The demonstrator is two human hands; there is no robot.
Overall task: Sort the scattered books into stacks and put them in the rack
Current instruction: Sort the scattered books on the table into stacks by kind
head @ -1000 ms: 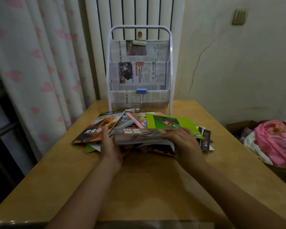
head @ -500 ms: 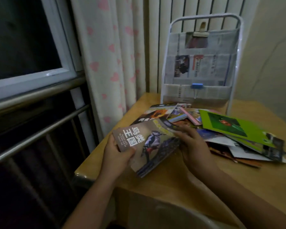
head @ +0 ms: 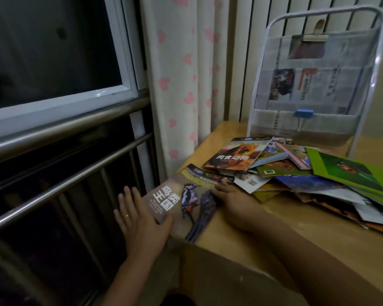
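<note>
A brown bird book (head: 187, 203) with a woodpecker on its cover lies at the table's near left corner, partly over the edge. My left hand (head: 139, 219) holds its left edge, thumb on the cover, fingers straight past the table's side. My right hand (head: 237, 204) grips its right edge with curled fingers. The scattered books (head: 296, 175) are heaped to the right, with an orange animal book (head: 234, 157) and a green book (head: 349, 171) on top. The white wire rack (head: 272, 124), lined with newspaper, stands upright behind the heap.
The wooden table (head: 252, 237) ends just left of the bird book. Steel rails (head: 64, 184) and a dark window (head: 42, 47) lie beyond that edge. A heart-patterned curtain (head: 186, 85) hangs beside the rack. A blue clip (head: 304, 113) sits on the rack's lower pocket.
Both hands lifted the bird book off the heap, turned it cover up and carried it left to the table's corner. My view swung left toward the window.
</note>
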